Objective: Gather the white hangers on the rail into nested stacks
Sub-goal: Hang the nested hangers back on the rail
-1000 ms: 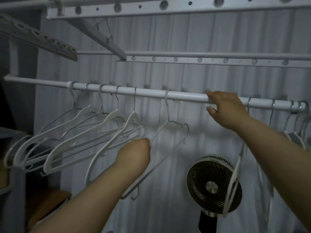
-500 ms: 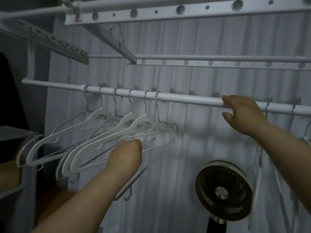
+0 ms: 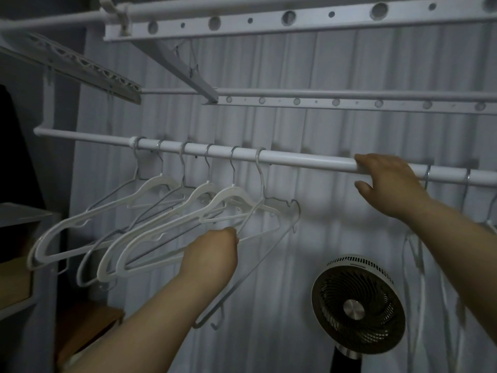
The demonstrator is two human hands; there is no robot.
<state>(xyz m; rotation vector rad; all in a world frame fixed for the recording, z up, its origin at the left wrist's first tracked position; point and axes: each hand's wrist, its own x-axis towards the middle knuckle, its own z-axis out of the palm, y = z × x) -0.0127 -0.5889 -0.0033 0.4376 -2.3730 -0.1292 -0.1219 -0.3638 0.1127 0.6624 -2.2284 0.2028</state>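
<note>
White hangers (image 3: 161,181) hang in a spaced row on the rail (image 3: 309,160), at 9 to 10 o'clock of the view, with their bodies slanting toward 8 o'clock. They look like light, stiff plastic with smooth shoulders, and the metal hooks should slide freely along the rail.

The left hand (image 3: 212,254), at 6 o'clock of the row, has its fingers clamped round the lower bars, touching a grey wire hanger (image 3: 269,251). Recommended hold: lower bars or neck, not the thin hook.

The right hand (image 3: 390,181), at 2 o'clock, has its fingers hooked over the rail with the thumb apart below. Further hanger hooks (image 3: 427,176) sit at 3 o'clock.
</note>
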